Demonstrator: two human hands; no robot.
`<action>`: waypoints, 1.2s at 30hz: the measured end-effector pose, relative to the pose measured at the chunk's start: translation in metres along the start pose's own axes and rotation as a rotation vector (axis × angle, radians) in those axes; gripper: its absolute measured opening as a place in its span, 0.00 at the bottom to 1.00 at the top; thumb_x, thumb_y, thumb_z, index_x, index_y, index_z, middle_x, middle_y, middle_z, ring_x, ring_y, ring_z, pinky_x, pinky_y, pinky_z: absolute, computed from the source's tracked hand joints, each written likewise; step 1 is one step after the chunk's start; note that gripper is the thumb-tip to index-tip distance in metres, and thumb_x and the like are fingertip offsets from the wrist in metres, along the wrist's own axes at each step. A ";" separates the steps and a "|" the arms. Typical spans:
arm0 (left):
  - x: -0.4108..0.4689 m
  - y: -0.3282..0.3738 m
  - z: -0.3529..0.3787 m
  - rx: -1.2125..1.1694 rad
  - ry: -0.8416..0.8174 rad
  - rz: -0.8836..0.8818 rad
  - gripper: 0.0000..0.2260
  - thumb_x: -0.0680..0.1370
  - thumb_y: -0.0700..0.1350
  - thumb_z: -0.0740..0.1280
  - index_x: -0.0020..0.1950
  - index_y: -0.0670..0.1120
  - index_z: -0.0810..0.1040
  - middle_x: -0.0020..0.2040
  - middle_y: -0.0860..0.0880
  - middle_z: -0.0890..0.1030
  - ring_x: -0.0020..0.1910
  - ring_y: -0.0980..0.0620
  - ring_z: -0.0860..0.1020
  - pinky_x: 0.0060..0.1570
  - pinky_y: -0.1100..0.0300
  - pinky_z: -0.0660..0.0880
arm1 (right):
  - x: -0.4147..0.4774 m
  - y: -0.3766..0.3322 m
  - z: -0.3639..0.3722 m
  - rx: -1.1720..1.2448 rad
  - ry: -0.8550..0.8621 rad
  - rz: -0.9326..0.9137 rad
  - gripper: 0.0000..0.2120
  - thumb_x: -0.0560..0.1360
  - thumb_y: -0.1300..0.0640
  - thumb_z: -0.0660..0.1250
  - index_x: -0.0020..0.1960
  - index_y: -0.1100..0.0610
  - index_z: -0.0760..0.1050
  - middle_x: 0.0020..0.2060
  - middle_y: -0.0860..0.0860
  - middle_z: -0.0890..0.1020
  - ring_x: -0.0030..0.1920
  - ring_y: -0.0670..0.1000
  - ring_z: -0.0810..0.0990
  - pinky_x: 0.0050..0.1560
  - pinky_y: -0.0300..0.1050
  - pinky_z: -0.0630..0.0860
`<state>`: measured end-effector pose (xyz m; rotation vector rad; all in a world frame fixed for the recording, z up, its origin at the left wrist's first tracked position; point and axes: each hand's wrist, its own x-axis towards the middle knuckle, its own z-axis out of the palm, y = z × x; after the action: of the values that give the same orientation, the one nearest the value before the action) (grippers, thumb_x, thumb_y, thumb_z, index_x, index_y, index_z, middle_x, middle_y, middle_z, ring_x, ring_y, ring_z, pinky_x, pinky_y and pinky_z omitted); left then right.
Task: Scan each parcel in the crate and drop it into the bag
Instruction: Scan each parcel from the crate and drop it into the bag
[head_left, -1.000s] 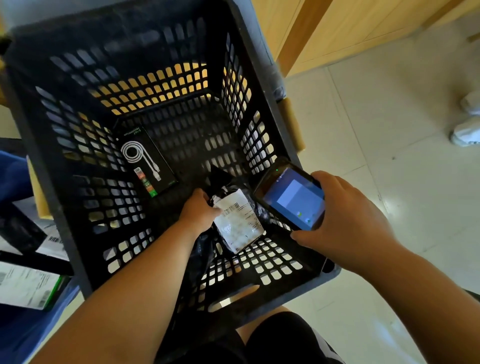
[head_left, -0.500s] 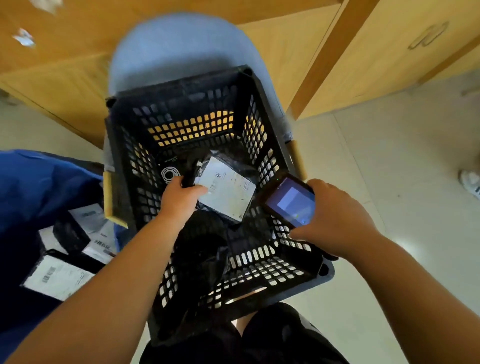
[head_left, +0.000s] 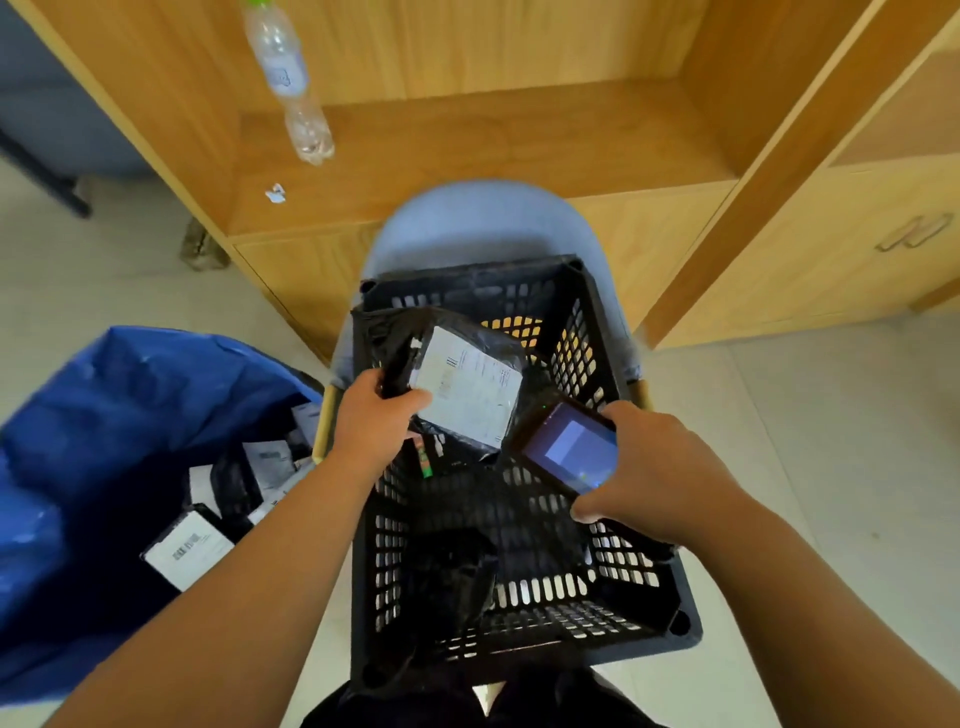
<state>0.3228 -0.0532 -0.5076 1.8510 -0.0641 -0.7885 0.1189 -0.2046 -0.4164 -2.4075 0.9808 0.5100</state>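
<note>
My left hand grips a black plastic parcel with a white shipping label, held up over the black slatted crate. To its right my right hand holds a handheld scanner, screen lit, its front end close to the label's lower right corner. Another black parcel lies in the crate's near part, and a small boxed item shows under my left hand. The open blue bag stands on the floor at the left with several labelled parcels inside.
The crate rests on a grey-blue chair in front of me. Behind it stands a wooden shelf unit with a clear plastic bottle on it. Wooden cabinet doors are at the right. Pale tiled floor lies to the right.
My left hand has lifted the black parcel out of the crate's bottom to above its rim. The scanner stayed beside the label. My view has pulled back and tilted up.
</note>
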 end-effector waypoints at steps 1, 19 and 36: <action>-0.002 0.001 -0.001 0.006 0.009 0.015 0.13 0.72 0.40 0.71 0.56 0.48 0.77 0.55 0.48 0.82 0.54 0.46 0.80 0.53 0.45 0.79 | -0.001 -0.002 -0.001 -0.001 0.001 -0.008 0.38 0.56 0.41 0.77 0.60 0.52 0.65 0.47 0.48 0.74 0.43 0.51 0.74 0.43 0.49 0.77; -0.022 -0.028 -0.098 -0.341 0.248 -0.063 0.10 0.76 0.38 0.68 0.55 0.45 0.75 0.50 0.47 0.82 0.46 0.49 0.83 0.33 0.58 0.80 | 0.026 -0.077 0.013 0.022 0.009 -0.157 0.46 0.59 0.41 0.77 0.70 0.53 0.60 0.58 0.49 0.73 0.53 0.53 0.74 0.51 0.50 0.75; 0.020 -0.208 -0.319 0.084 0.594 -0.450 0.13 0.72 0.47 0.71 0.52 0.50 0.70 0.49 0.48 0.80 0.46 0.46 0.78 0.42 0.54 0.72 | 0.086 -0.299 0.101 -0.221 -0.250 -0.287 0.39 0.59 0.41 0.75 0.63 0.50 0.63 0.52 0.47 0.72 0.49 0.50 0.73 0.46 0.48 0.74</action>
<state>0.4467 0.2872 -0.6273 2.1412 0.7268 -0.5036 0.3779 -0.0085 -0.4534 -2.5406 0.4837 0.8229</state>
